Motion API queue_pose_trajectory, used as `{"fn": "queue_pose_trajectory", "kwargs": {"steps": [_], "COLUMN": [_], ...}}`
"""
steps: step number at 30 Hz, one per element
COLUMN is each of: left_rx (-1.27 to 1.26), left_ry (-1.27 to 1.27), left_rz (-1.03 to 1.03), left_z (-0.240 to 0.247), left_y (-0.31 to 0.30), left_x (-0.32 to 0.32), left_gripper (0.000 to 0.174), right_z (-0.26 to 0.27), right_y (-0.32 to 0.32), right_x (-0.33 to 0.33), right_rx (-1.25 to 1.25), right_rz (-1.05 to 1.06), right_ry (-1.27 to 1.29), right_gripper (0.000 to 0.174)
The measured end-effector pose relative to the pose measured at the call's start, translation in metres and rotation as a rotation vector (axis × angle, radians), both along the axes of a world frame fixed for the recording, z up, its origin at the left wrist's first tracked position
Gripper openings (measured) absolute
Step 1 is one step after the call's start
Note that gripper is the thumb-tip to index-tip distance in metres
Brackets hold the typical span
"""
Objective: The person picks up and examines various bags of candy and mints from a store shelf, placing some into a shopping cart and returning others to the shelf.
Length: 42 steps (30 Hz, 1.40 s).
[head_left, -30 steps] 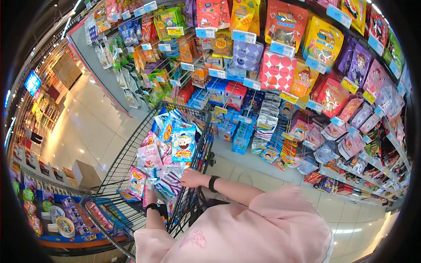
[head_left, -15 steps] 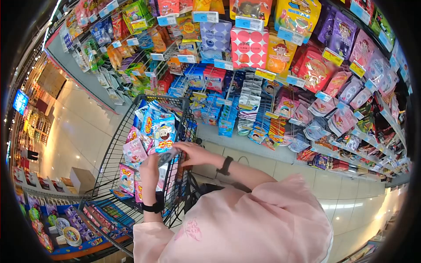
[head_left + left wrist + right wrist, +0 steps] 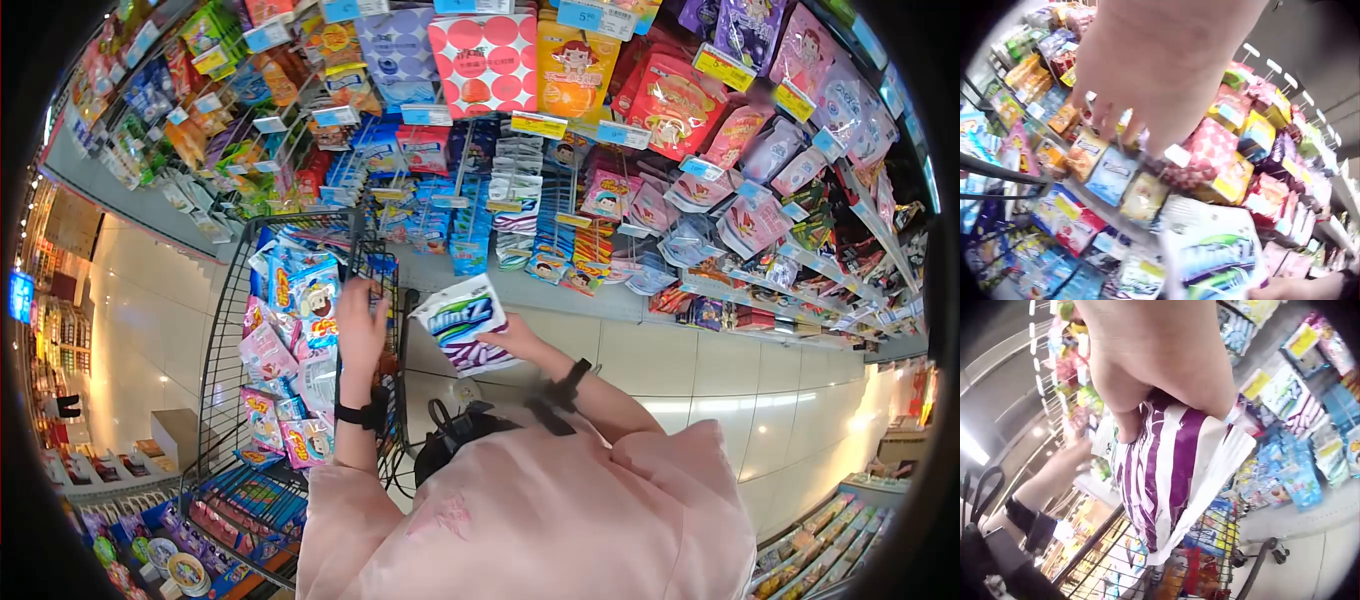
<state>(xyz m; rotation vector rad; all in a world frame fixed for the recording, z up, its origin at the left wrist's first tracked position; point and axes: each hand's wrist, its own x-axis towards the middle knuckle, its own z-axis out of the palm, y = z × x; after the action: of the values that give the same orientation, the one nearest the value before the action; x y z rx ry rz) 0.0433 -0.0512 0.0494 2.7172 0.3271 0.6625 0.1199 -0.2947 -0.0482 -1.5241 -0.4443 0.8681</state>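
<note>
Bag (image 3: 462, 322), purple-striped, centre of frame, just right of cart (image 3: 215, 330): right hand (image 3: 522, 342) is gripping its edge; left hand (image 3: 360, 318) is hovering open, empty. Probably light, soft, slick film; pinching a sealed edge suits.

Wire cart (image 3: 214, 335) holding snack packets (image 3: 312, 300)

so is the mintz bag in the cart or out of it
Out. The right hand grips the purple-striped bag in the air beside the cart, over the floor tiles, outside its wire wall.
</note>
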Motion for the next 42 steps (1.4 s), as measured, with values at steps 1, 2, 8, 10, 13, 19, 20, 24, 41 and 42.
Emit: {"fn": "queue_pose_trajectory", "kwargs": {"steps": [1, 2, 8, 10, 13, 19, 20, 24, 41, 42], "left_rx": [0.159, 0.24, 0.037, 0.162, 0.173, 0.447, 0.497, 0.562, 0.645, 0.636], "left_ry": [0.002, 0.105, 0.486, 0.385, 0.395, 0.291, 0.243, 0.274, 0.246, 0.245], "left_rz": [0.144, 0.313, 0.671, 0.675, 0.747, 0.763, 0.752, 0.796, 0.793, 0.794], "left_z": [-0.019, -0.046, -0.101, -0.112, -0.104, -0.127, -0.129, -0.134, -0.14, -0.14], "left_y": [0.01, 0.023, 0.042, 0.044, 0.037, 0.045, 0.045, 0.044, 0.05, 0.05], "left_x": [-0.004, -0.01, -0.035, -0.032, -0.022, -0.026, -0.024, -0.023, -0.025, -0.025], "left_gripper": [0.043, 0.049, 0.046, 0.034, 0.03, 0.024, 0.023, 0.024, 0.02, 0.02], "right_z": [-0.006, -0.018, -0.079, -0.104, -0.15, -0.202, -0.214, -0.23, -0.236, -0.236], "right_y": [-0.013, -0.023, -0.058, -0.053, -0.051, -0.012, -0.012, -0.013, -0.006, -0.005], "right_x": [0.001, 0.005, 0.03, 0.042, 0.071, 0.14, 0.15, 0.182, 0.202, 0.204], "right_rx": [-0.013, -0.041, -0.082, -0.109, -0.199, -0.08, -0.039, 0.105, 0.1, 0.085], "right_rz": [-0.098, -0.168, -0.443, -0.495, -0.535, -0.695, -0.74, -0.798, -0.735, -0.756], "right_ry": [0.032, 0.133, 0.271, 0.246, 0.191, 0.098, 0.044, 0.247, 0.243, 0.255], "right_gripper": [0.032, 0.032, 0.037, 0.037, 0.037, 0.032, 0.029, 0.031, 0.037, 0.038]}}
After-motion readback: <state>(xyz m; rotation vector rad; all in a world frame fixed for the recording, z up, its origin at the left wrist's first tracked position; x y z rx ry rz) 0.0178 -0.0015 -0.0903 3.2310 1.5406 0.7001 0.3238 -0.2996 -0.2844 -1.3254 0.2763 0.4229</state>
